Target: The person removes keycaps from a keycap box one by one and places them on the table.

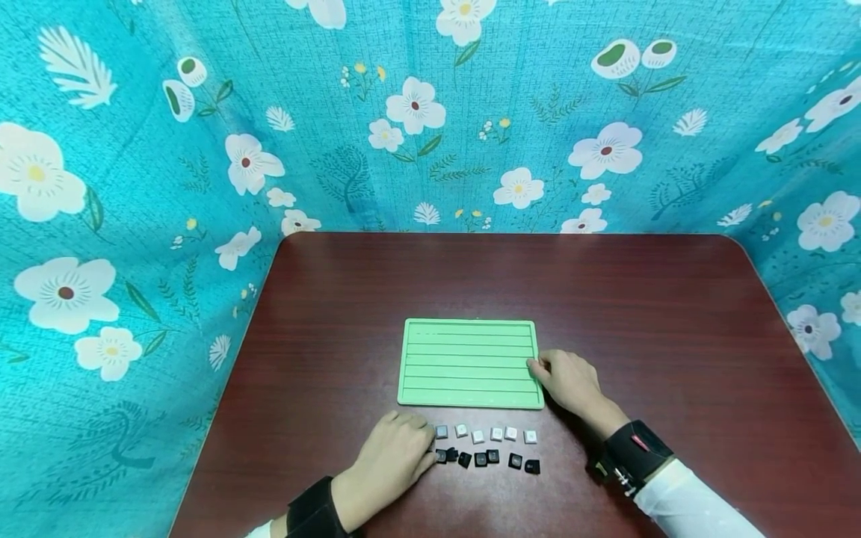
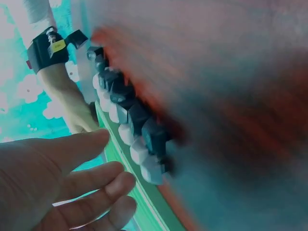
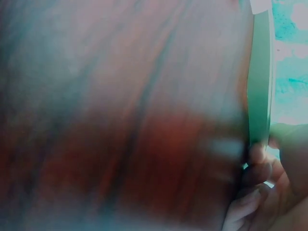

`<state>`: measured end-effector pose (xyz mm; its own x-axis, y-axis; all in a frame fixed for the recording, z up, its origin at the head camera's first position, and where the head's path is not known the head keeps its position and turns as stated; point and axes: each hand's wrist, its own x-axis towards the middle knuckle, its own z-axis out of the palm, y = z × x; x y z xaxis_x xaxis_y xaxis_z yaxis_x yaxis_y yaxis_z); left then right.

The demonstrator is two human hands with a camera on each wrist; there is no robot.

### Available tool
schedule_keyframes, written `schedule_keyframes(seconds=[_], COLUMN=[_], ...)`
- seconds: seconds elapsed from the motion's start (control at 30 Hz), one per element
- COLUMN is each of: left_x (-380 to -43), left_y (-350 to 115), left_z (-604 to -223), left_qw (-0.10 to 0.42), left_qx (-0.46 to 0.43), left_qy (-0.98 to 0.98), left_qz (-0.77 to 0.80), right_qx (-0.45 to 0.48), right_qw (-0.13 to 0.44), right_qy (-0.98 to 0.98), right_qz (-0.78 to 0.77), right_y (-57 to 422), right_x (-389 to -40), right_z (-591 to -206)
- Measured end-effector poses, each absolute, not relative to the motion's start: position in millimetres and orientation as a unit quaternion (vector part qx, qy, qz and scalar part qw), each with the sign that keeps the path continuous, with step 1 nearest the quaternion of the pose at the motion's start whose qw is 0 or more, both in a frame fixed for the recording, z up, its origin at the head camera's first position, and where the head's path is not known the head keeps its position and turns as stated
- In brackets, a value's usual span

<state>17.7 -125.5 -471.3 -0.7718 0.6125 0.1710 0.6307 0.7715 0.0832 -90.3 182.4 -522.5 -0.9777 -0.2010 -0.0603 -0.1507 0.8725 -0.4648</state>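
Observation:
A green ridged board [image 1: 471, 361] lies in the middle of the table. My right hand [image 1: 570, 379] grips its right edge, thumb on top; in the right wrist view the fingers [image 3: 257, 171] close about the board's edge [image 3: 260, 82]. My left hand [image 1: 397, 448] rests at the left end of two rows of small keycaps, its fingers loosely bent. White keycaps [image 1: 496, 434] form the row nearer the board, black keycaps [image 1: 480, 459] the row nearer me. In the left wrist view, the thumb and fingers [image 2: 115, 187] are apart from the keycaps [image 2: 139, 118], holding nothing visible.
The dark red-brown table [image 1: 336, 299] has rounded far corners. A turquoise flowered cloth [image 1: 430, 149] hangs behind it and along both sides. Black bands [image 1: 635, 452] wrap both wrists.

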Motion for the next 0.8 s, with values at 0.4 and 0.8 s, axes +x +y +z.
schedule_keyframes(seconds=[0.4,0.8], left_x=[3.1,-8.7], left_y=[-121.8,-128.3], left_z=[-462.1,-454.3], left_qw=[0.115,0.116], left_qx=[-0.311,-0.292], left_qy=[-0.938,-0.942], left_qz=[-0.104,-0.118], right_qx=[-0.084,-0.081], right_qw=[0.062,0.025], right_qy=[0.961,0.966], right_qz=[-0.257,-0.244], right_y=[182.4,175.7], right_x=[-89.8,-88.7], right_z=[-516.4,-503.6])
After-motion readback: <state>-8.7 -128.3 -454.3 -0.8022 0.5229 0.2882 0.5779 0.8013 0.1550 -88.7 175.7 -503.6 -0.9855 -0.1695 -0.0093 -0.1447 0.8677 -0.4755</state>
